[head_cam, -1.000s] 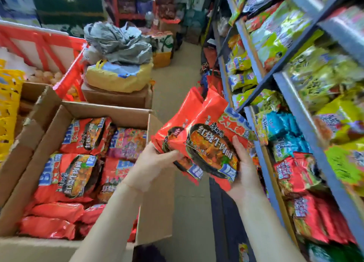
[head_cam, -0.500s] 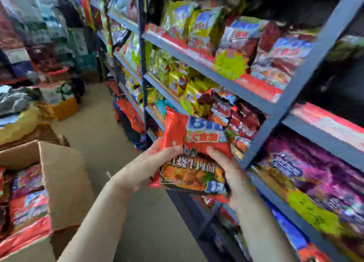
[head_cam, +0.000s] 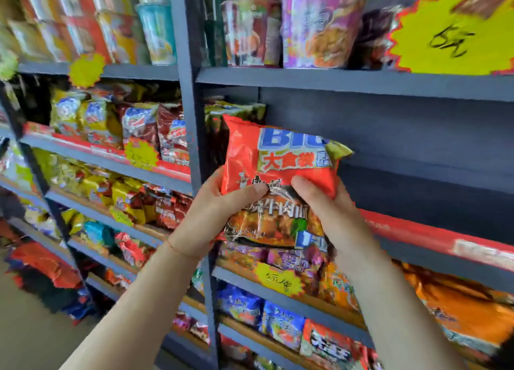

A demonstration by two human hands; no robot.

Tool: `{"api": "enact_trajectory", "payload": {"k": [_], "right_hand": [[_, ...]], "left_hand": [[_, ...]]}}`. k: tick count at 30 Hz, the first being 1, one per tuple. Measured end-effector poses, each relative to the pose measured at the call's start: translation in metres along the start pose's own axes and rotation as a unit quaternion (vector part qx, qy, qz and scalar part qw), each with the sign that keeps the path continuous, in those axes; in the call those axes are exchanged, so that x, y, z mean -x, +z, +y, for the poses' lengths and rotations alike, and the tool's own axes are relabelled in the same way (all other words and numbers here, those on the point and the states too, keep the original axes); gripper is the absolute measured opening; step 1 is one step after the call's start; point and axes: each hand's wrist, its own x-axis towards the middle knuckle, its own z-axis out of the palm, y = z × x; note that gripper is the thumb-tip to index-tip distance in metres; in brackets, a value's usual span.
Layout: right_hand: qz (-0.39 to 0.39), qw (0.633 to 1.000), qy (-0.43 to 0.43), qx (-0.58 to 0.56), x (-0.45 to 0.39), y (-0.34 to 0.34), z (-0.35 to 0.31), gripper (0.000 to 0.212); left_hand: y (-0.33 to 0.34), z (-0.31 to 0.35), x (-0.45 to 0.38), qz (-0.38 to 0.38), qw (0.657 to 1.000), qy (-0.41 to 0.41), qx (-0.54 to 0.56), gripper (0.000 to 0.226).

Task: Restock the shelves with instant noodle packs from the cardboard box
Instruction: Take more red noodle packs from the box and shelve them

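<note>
left hand (head_cam: pixel 211 216) + right hand (head_cam: pixel 331 219): both grip red instant noodle pack (head_cam: pixel 278 172) | frame centre | before dark shelf bay (head_cam: pixel 403 152)

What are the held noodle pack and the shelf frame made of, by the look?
Red noodle pack: thin glossy plastic film, likely; it crinkles and catches glare where the left hand and right hand pinch it. Shelf frame: looks like matte grey-blue painted metal, with flat straight edges and an even colour; painted board can't be ruled out.
</note>
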Motion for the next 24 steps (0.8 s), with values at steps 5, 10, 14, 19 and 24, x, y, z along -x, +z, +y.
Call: {"api": "enact_trajectory", "payload": {"k": [5,10,14,19,24], "right_hand": [[-0.029,0.996,0.086,-0.017,-0.049,-0.026,-0.015,0.067],[0.027,0.992,0.122,-0.031,-0.132,-0.027,-0.016,0.067],[0.104,0.990,0.096,0.004,-0.209,-0.016,-0.004,0.070],[0.134,0.986,0.091,0.046,-0.274,0.010,0.012,0.040],[0.145,0.983,-0.007,0.116,-0.327,0.007,0.041,0.073]], "left_hand": [[0.017,0.003,-0.057,-0.063,0.996,-0.052,0.030,0.034],[0.004,-0.004,-0.141,-0.026,0.992,-0.015,-0.121,0.047],[-0.022,-0.031,-0.205,0.051,0.933,0.027,-0.355,0.072],[-0.028,-0.055,-0.252,-0.026,0.876,0.001,-0.481,0.053],[-0.024,-0.061,-0.277,-0.074,0.875,-0.035,-0.477,0.067]]}}
